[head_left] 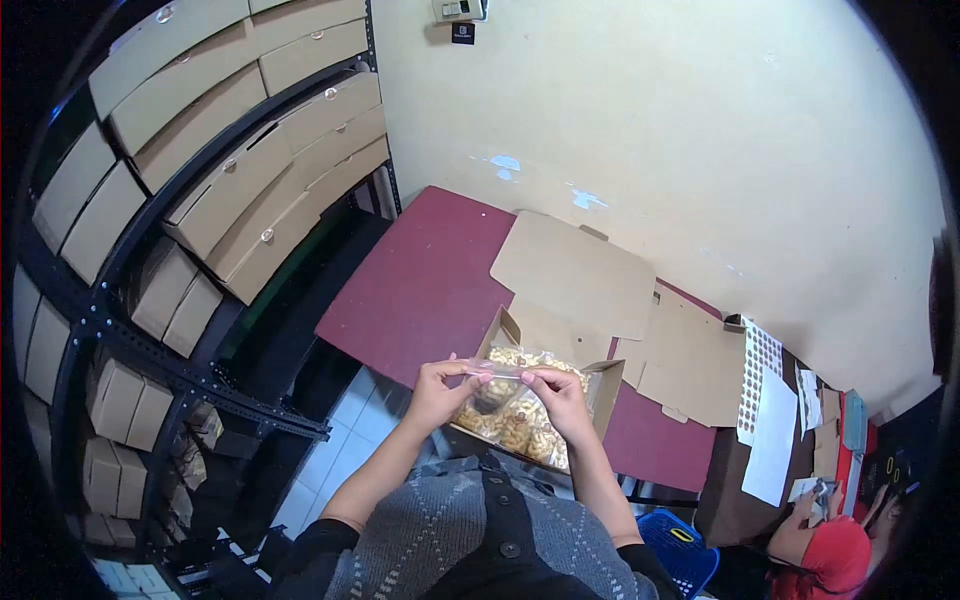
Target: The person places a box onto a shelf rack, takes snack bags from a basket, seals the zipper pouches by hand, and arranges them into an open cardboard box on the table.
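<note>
My left hand (441, 393) and my right hand (562, 398) pinch the top edge of a clear plastic bag (497, 370) between thumbs and fingers, pulling it taut. The bag is above an open cardboard box (606, 402) on the table. Inside the box lie several clear bags of pale, curved snack pieces (520, 428), some with a small round brown sticker. How much the held bag contains is hard to make out against the bags beneath it.
The maroon table (410, 270) carries flattened cardboard (575, 270) behind the box. Sticker sheets (760, 365) and white paper (768, 440) lie right. A metal rack (105, 310) with cardboard boxes stands left. A blue basket (680, 550) and a co-worker in red headwear (838, 555) are lower right.
</note>
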The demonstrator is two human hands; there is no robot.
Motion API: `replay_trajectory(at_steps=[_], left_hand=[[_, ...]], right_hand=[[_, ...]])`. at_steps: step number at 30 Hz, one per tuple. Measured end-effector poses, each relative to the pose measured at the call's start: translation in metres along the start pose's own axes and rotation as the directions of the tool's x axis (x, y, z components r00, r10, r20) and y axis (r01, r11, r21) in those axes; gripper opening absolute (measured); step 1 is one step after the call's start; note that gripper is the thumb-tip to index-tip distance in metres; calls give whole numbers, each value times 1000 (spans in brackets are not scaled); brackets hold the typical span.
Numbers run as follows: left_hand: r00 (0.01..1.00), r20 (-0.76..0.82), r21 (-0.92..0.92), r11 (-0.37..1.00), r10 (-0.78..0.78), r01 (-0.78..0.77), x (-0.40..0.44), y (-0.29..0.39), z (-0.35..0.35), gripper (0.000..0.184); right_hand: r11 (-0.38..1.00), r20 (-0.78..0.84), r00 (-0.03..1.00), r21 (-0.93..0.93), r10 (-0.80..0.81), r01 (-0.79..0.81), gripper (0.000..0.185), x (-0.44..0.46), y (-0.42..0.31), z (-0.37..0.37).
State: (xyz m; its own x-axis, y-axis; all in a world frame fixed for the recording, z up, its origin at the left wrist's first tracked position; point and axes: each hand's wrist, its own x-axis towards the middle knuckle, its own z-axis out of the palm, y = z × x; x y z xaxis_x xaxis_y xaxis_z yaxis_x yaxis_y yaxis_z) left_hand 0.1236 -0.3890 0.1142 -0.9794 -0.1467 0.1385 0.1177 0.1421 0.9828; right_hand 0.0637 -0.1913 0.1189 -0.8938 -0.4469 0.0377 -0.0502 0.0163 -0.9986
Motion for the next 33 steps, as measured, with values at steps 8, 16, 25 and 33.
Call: replay_trajectory(at_steps=[8, 16, 25, 33], left_hand=[[998, -47, -208, 977, -47, 37, 6, -11, 6, 20], [992, 126, -270, 962, -5, 39, 8, -1, -1, 31], [974, 93, 431, 874, 205, -225, -6, -2, 39, 55], [991, -61, -544, 837, -115, 64, 3, -43, 41, 44]], right_hand=[[992, -22, 999, 122, -30, 32, 22, -2, -2, 11], [997, 29, 998, 59, -54, 52, 22, 1, 14, -1], [999, -350, 937, 36, 13, 0, 26, 12, 17, 17], [992, -237, 965, 29, -115, 125, 42, 12, 11, 26]])
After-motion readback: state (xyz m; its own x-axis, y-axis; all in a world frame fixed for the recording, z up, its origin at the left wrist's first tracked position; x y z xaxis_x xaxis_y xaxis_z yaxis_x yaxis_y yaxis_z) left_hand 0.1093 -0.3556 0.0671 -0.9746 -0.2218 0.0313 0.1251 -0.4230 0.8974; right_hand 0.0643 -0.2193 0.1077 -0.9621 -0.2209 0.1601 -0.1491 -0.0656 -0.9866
